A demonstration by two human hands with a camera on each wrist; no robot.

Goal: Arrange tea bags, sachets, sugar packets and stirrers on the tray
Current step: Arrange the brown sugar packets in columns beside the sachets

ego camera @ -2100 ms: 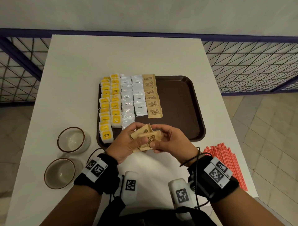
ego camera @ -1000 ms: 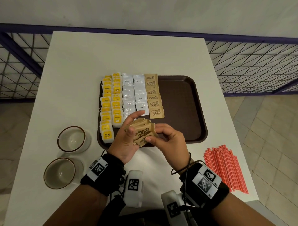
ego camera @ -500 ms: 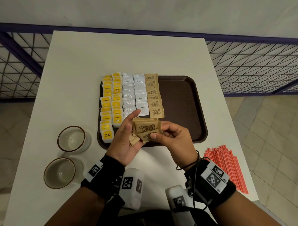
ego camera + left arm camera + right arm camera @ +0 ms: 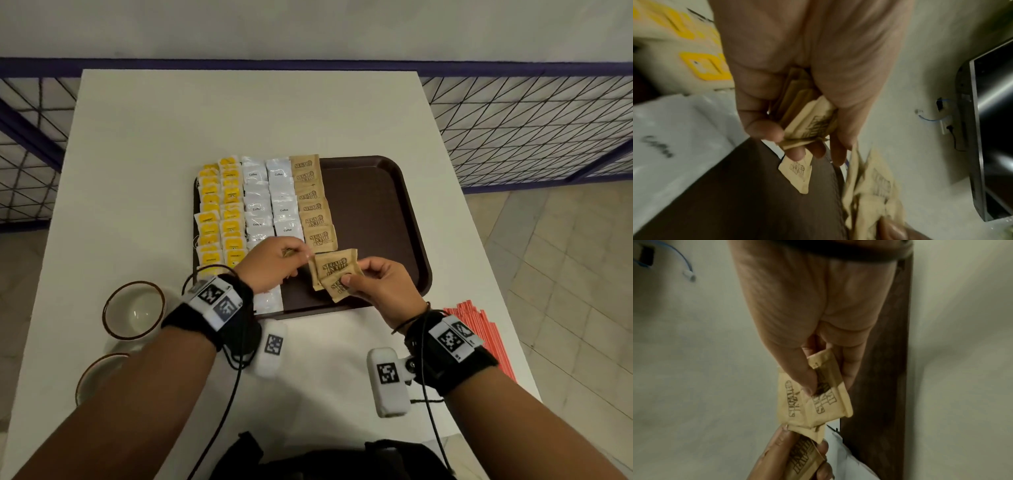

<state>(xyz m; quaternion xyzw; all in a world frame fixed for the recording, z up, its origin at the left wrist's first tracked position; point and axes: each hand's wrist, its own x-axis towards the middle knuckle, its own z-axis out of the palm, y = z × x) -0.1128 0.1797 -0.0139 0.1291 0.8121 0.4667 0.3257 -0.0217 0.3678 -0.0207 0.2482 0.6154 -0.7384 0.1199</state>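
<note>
STEP: splitting sugar stack | CHANGE: stack once shared, now parted | left hand [image 4: 274, 263]: curled round several sugar packets [image 4: 807, 123] | right hand [image 4: 383, 284]: pinching two loose packets [image 4: 334, 274] over near tray [image 4: 376, 205] | NEXT: likely extending sugar column [image 4: 311, 205]; stirrers [image 4: 479, 332] untouched on desk [image 4: 137, 137], right.

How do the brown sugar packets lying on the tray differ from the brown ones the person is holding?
The sugar packets on the tray lie flat in one neat overlapping column beside the white sachets; the held sugar packets are fanned out at angles, above the tray. The tray ones are untouched; the held ones are pinched by the right hand, and the left hand grips more. Both bear the same dark "Sugar in the Raw" print.
</note>
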